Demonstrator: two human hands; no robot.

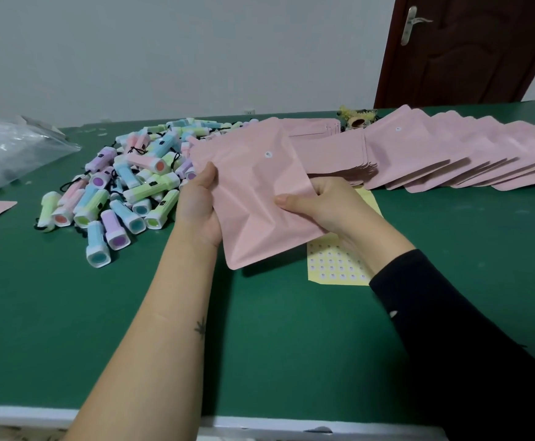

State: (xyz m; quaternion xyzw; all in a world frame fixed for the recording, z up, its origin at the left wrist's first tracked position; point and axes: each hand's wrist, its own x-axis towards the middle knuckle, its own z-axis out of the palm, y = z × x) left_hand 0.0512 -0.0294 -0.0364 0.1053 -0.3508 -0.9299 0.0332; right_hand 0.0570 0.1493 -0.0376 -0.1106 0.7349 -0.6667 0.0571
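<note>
I hold a pink flat pouch (253,189) with a small round white sticker near its top, lifted above the green table (69,313). My left hand (201,205) grips its left edge, thumb on the front. My right hand (320,206) pinches its right side, thumb across the front. The pouch bulges and creases in the middle. What is inside it is hidden.
A heap of several pastel toy flashlights (123,189) lies at the left. A fanned row of pink pouches (451,154) runs along the back right. A yellow sticker sheet (333,265) lies under my right wrist. A clear plastic bag (8,154) sits far left.
</note>
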